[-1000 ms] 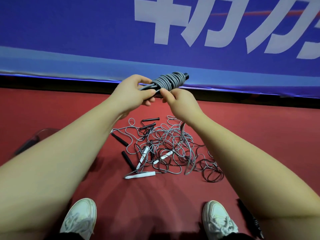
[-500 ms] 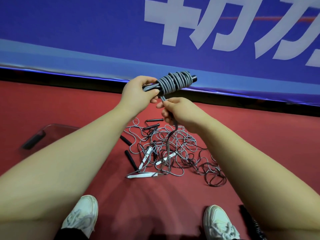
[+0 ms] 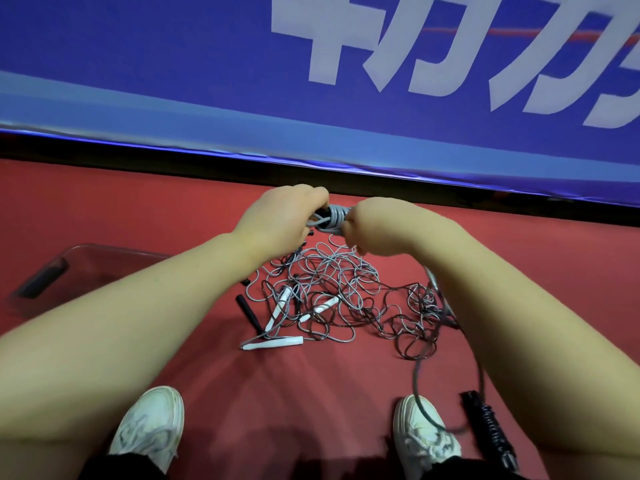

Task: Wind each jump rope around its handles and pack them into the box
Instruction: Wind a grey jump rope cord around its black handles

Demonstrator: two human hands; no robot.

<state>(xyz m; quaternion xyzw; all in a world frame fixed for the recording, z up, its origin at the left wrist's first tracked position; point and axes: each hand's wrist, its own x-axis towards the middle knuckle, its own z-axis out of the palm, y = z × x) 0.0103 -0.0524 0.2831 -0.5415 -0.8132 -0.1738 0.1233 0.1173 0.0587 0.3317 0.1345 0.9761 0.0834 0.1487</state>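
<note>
Hands are meeting low over the red floor (image 3: 138, 209), just in front of the bottom edge of the blue banner (image 3: 173, 64). The left hand (image 3: 284, 216) is curling round one end of the bundle (image 3: 334, 218), where a dark handle tip is just showing. The right hand (image 3: 377, 230) is gripping the other end with its fingers tucked under. The bundle is a grey rope lying in tight turns round its handles. Only a short stretch of coils is showing between the two fists, with one strand crossing them at a slant. It is hanging in the air above the far edge of the pile (image 3: 332, 296), a loose tangle of grey and dark ropes spreading on the floor between the forearms. White handles (image 3: 273, 342) and a black handle (image 3: 249, 313) are poking out on its left side. A grey strand (image 3: 417, 379) is running from under the right forearm down toward the right shoe (image 3: 426, 434), beside a black coiled rope (image 3: 488, 427). The clear box (image 3: 86, 258) is sitting on the floor at far left, partly behind the left forearm, well apart from the bundle. A dark bar (image 3: 41, 282) is lying inside it, too blurred to name. The left shoe (image 3: 152, 424) is resting near the bottom edge.
</note>
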